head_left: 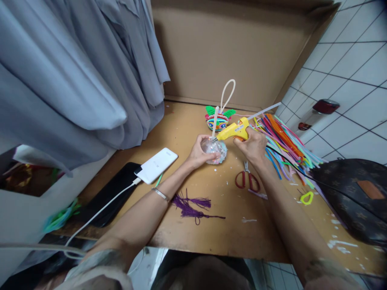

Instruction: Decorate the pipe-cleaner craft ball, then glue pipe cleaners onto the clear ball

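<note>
My left hand (200, 153) is closed around a clear, roundish ball (222, 152) with pale coloured bits on it, held just above the table. A cream pipe cleaner (215, 121) stands up at the ball's top. In my right hand (253, 145) is a yellow glue gun (236, 129), its nozzle pointing down at the top of the ball; whether the tip touches, I cannot tell. A translucent glue stick (266, 110) sticks out of the gun's back. Behind the ball sits a colourful striped ornament (218, 121) with green ear-like pieces and a white loop (227, 93).
Red-handled scissors (248, 180) and purple tassels (192, 205) lie in front of my hands. Bundled pipe cleaners (287, 141) and a dark patterned bag (350, 193) are at the right. A white power bank (159, 164) with a cable rests on the left, below a grey curtain (90, 72).
</note>
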Demonstrator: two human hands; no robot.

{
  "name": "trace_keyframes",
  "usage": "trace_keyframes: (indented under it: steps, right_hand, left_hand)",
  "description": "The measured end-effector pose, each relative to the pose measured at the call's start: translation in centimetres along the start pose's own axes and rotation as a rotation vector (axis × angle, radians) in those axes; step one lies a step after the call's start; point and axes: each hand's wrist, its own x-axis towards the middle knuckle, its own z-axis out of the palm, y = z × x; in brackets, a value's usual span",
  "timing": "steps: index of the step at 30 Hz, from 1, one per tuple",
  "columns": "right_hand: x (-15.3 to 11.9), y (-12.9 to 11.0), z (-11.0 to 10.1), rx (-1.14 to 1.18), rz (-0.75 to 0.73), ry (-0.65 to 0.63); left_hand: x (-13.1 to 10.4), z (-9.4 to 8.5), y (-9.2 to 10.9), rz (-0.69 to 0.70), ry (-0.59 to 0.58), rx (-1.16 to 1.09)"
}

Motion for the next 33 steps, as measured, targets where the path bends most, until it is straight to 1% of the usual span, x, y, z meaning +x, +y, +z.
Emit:
trace_keyframes:
  steps: [5,10,18,26,33]
  right_hand:
    - [0.06,-0.32,-0.11,-0.004,0.031,-0.014]
    - [0.19,-0.17,-0.36,0.01,0.003,-0.038]
    - [0.28,0.16,-0.47,0.013,-0.024,-0.026]
    - [0.38,0.33,-0.39,-0.018,-0.013,0.014]
    - [0.29,0.18,-0.33,-0.016,-0.013,0.023]
  left_hand:
    - [-0.02,-0.07,0.03,0.006,-0.014,0.024]
    - [-0.03,-0.11,0.05,0.005,-0.013,0.037]
    - [-0.03,-0.06,-0.12,0.007,-0.018,0.014]
    - [-0.05,0.02,0.04,-0.008,0.005,0.012]
    - [-0.02,0.01,-0.04,0.003,-0.01,0.012]
